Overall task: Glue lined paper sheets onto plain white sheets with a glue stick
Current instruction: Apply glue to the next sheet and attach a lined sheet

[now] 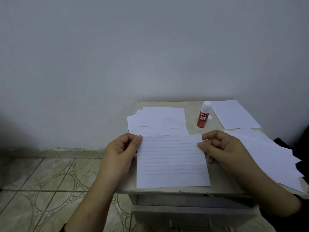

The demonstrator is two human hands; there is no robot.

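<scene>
- My left hand [122, 148] pinches the top left corner of the lined sheet [172, 162], thumb on top, fingers curled behind the edge.
- My right hand [222, 148] pinches the top right corner the same way.
- The lined sheet sits at the near middle of the small table [192, 114], its bottom edge close to the table's front edge.
- Just beyond it, a loose pile of plain white sheets [160, 119] fans over the far left of the table.
- The glue stick [203, 117] stands upright, red label, to the right of that pile.
- More lined sheets [234, 114] lie at the far right, others [274, 158] spread along the right side past my wrist.
- Below the tabletop, a drawer [192, 213] with a handle.
</scene>
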